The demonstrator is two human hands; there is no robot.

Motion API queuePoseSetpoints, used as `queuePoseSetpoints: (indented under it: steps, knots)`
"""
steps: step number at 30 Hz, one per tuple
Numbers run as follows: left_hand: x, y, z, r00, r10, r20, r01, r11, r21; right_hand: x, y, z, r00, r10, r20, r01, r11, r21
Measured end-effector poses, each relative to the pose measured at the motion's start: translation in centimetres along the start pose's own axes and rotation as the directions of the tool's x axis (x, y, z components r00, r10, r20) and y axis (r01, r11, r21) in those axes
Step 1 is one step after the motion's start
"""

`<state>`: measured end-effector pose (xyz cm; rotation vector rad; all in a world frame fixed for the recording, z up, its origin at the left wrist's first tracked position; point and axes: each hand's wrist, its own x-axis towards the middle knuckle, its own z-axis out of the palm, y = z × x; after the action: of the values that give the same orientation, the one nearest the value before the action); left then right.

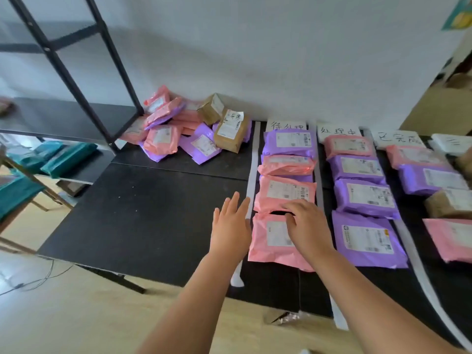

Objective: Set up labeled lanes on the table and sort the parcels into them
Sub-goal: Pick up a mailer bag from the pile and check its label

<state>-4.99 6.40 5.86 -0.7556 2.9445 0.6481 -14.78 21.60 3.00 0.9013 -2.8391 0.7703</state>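
The black table [143, 215] carries lanes split by white paper strips [252, 172], each headed by a handwritten label [285, 125]. In the first lane lie several pink and purple parcels. My right hand [306, 226] rests with bent fingers on the top edge of the nearest pink parcel [270, 241]. My left hand [231, 226] hovers flat, fingers straight, beside that parcel's left edge over the strip. The second lane [362, 195] and third lane [429, 175] hold more parcels. An unsorted pile [184, 129] of pink, purple and brown parcels lies at the back by the wall.
A black metal shelf frame [76, 80] stands at the left, with teal bags [63, 159] on its lower shelf. Cables [33, 279] trail on the wooden floor at left. White parcels [452, 144] sit at the far right.
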Motion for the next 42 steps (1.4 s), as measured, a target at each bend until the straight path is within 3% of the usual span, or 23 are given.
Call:
queuePoseSetpoints:
  steps: [7, 12, 20, 32, 42]
  knots:
    - [-1.2, -13.1, -5.7, 1.0, -0.011, -0.021, 0.011, 1.0, 0.005, 0.8, -13.5, 6.2, 1.0, -0.015, -0.002, 0.016, 0.997, 0.073]
    - [-1.0, -18.7, -8.3, 1.0, -0.01, -0.024, 0.01, 1.0, -0.006, 0.5, -19.4, 9.1, 0.999, -0.03, 0.037, 0.026, 0.994, 0.103]
    - [2.7, -23.4, -10.1, 0.998, -0.058, -0.03, 0.058, 0.998, -0.027, 5.2, -22.4, 12.3, 0.991, -0.005, 0.13, -0.005, 0.997, 0.071]
    - [13.6, -30.2, -14.5, 0.966, -0.229, -0.121, 0.213, 0.968, -0.131, 19.7, -27.3, 18.2, 0.979, -0.021, 0.204, -0.016, 0.984, 0.178]
    - [25.4, -35.7, -14.7, 0.985, -0.158, -0.068, 0.139, 0.963, -0.229, 29.0, -28.9, 23.9, 0.956, 0.042, 0.292, -0.048, 0.999, 0.014]
